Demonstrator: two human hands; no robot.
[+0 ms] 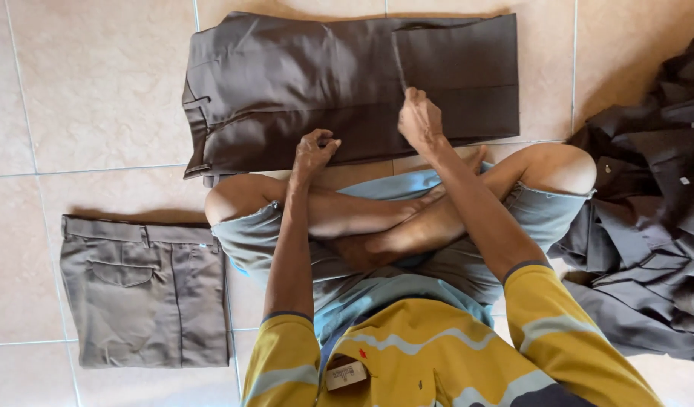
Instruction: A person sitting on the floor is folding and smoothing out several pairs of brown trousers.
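at the far left a folded pair of grey-brown trousers (145, 290) lies flat on the tiled floor (98, 98), waistband toward the top, a back pocket showing, well apart from your hands; near the bottom middle a small tan paper tag (344, 373) hangs on the chest of your yellow striped shirt (430, 354), rectangular, its print too small to tell; above your crossed legs the dark brown trousers (317, 83) lie spread across the floor, waistband at the left, the legs folded over toward the right; your left hand (314, 150) rests on the near edge of those trousers, fingers curled together into a loose fist on the cloth, though you cannot tell from here whether any fabric is pinched inside it; your right hand (419, 119) sits further right and a little higher on the same garment, fingertips closed on the cloth beside the folded leg's vertical edge; the near hem runs just beside your knees; at the far right a loose heap of dark clothes (652, 203) lies crumpled on the floor, touching your right knee, small pale tags showing on it; no boxes or baskets show.
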